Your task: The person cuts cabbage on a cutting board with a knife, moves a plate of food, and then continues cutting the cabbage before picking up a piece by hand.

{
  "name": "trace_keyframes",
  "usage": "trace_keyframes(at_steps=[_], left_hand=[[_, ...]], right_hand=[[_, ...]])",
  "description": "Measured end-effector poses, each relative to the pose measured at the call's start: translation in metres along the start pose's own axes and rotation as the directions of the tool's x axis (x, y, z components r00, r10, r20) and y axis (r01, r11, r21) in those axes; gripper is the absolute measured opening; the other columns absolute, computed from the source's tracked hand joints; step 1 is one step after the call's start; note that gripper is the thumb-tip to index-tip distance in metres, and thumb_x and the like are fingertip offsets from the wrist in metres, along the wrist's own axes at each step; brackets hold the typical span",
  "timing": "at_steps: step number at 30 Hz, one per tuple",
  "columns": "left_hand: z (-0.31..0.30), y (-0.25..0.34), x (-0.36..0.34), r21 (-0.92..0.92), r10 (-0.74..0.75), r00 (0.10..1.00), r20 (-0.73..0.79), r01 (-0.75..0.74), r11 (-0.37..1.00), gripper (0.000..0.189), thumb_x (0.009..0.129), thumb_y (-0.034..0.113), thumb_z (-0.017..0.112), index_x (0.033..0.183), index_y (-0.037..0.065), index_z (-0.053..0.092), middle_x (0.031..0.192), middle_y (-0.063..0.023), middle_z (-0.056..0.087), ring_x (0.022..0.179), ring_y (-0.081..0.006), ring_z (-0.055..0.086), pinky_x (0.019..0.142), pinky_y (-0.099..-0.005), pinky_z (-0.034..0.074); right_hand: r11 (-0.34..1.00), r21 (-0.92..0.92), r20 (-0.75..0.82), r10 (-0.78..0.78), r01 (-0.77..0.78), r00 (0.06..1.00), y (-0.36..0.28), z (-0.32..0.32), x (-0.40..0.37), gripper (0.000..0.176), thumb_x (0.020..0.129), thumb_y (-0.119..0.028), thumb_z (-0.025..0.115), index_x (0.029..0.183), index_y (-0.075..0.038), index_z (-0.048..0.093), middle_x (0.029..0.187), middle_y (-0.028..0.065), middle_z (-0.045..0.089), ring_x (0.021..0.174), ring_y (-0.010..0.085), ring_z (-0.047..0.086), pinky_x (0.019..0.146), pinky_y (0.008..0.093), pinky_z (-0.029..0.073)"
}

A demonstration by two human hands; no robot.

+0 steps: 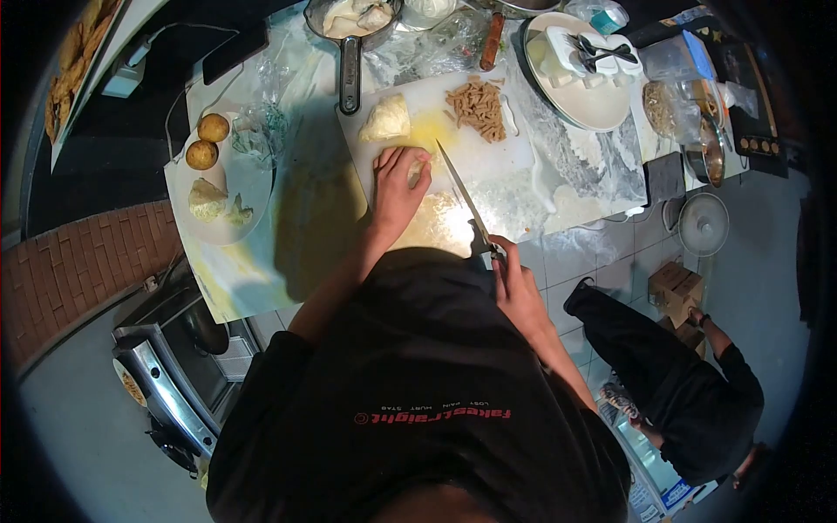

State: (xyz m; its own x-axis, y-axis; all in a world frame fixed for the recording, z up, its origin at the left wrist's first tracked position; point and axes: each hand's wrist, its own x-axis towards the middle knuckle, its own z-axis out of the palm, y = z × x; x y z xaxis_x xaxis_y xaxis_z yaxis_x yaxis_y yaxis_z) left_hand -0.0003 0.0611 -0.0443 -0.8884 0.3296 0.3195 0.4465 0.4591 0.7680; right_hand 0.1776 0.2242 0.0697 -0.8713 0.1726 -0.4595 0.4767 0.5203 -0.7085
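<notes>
My right hand [514, 283] is closed round the dark handle of a long knife [464, 193], whose blade points up and left over the white cutting board [514, 166]. On the board's left part, my left hand [402, 179] rests with its fingers curled over a small pale piece, mostly hidden under them. Just above that hand sits a pale cabbage chunk [386, 118]. A pile of brown strips [478, 109] lies on the board's upper right.
A pan [350, 74] stands behind the board. To the left, a plate [231, 228] holds cabbage pieces, beside two round potatoes [213, 128]. Stacked plates [580, 113] with a white tray are at the back right. Another person [689, 392] bends by a cardboard box [674, 288] at right.
</notes>
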Motion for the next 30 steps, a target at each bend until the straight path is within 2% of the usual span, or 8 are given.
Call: trace_keyframes(at_steps=[2,4,8,11,16,19,26,30], left_hand=[[0.001,0.0,0.001,-0.007,-0.017,1.0,0.0,0.017,1.0,0.016,0.083,0.006,0.069,0.097,0.008,0.062,0.096,-0.0069,0.067,0.096,-0.0296,0.059,0.088,-0.0388,0.042],[0.001,-0.002,0.001,-0.039,-0.053,0.999,0.011,0.053,0.998,0.014,0.084,0.006,0.068,0.096,0.008,0.062,0.095,-0.006,0.067,0.094,-0.0286,0.059,0.088,-0.0383,0.042],[0.0,-0.005,0.0,-0.018,-0.026,1.0,0.017,0.026,0.999,0.012,0.085,0.006,0.068,0.095,0.007,0.062,0.095,-0.0065,0.066,0.093,-0.0289,0.059,0.087,-0.038,0.043],[-0.001,-0.002,0.001,-0.048,0.009,1.0,-0.003,-0.009,0.999,0.009,0.086,0.005,0.066,0.094,0.006,0.062,0.092,-0.0064,0.065,0.093,-0.03,0.058,0.085,-0.0405,0.044],[-0.002,0.001,-0.001,-0.05,0.021,1.0,0.002,-0.021,0.999,0.008,0.088,0.006,0.066,0.094,0.003,0.066,0.095,-0.0116,0.063,0.094,-0.0328,0.057,0.084,-0.0418,0.046],[-0.001,-0.001,-0.002,-0.046,0.017,1.0,0.002,-0.017,0.999,0.009,0.088,0.008,0.067,0.095,0.003,0.067,0.097,-0.0108,0.063,0.095,-0.0314,0.057,0.084,-0.0395,0.047],[-0.001,0.002,-0.002,-0.049,-0.002,1.0,-0.009,0.002,0.999,0.008,0.087,0.006,0.068,0.095,0.003,0.067,0.096,-0.0104,0.062,0.096,-0.031,0.056,0.085,-0.0394,0.047],[-0.001,0.002,-0.002,-0.039,0.029,0.999,-0.015,-0.03,0.999,0.007,0.087,0.005,0.066,0.093,0.001,0.066,0.096,-0.0119,0.062,0.095,-0.0322,0.056,0.084,-0.0416,0.046]], right_hand=[[1.0,0.0,0.001,0.022,-0.022,1.0,0.0,0.001,-0.001,0.038,0.101,-0.007,0.046,0.137,-0.013,0.039,0.08,0.033,0.062,0.091,0.053,0.057,0.074,0.053,0.047],[0.999,-0.011,-0.025,-0.035,0.035,0.999,0.006,0.002,-0.002,0.039,0.1,-0.005,0.047,0.137,-0.012,0.039,0.079,0.0331,0.061,0.09,0.0529,0.057,0.072,0.0511,0.048],[0.999,-0.003,-0.023,-0.039,0.039,0.999,0.009,0.002,-0.001,0.04,0.098,-0.003,0.048,0.136,-0.01,0.04,0.081,0.0337,0.061,0.091,0.053,0.057,0.072,0.0498,0.048],[0.998,-0.033,-0.038,-0.058,0.056,0.998,0.015,0.004,-0.001,0.041,0.097,0.0,0.049,0.136,-0.008,0.041,0.084,0.0347,0.061,0.09,0.053,0.057,0.073,0.0505,0.048],[0.994,-0.06,-0.032,-0.097,0.095,0.995,0.017,0.003,0.0,0.044,0.095,0.002,0.05,0.137,-0.008,0.042,0.09,0.0351,0.062,0.092,0.0525,0.058,0.074,0.0535,0.046],[0.997,-0.059,-0.001,-0.048,0.048,0.999,0.005,0.002,0.0,0.045,0.094,0.002,0.049,0.137,-0.009,0.043,0.091,0.035,0.062,0.093,0.052,0.058,0.072,0.0545,0.045],[0.997,-0.047,0.01,-0.056,0.056,0.998,-0.001,0.003,0.003,0.046,0.094,0.001,0.05,0.138,-0.01,0.041,0.091,0.0349,0.062,0.092,0.052,0.058,0.072,0.0565,0.044],[0.996,-0.087,0.01,0.004,-0.003,1.0,-0.005,0.003,0.006,0.032,0.097,-0.004,0.05,0.128,-0.006,0.045,0.084,0.0345,0.063,0.087,0.0529,0.059,0.071,0.0591,0.045]])
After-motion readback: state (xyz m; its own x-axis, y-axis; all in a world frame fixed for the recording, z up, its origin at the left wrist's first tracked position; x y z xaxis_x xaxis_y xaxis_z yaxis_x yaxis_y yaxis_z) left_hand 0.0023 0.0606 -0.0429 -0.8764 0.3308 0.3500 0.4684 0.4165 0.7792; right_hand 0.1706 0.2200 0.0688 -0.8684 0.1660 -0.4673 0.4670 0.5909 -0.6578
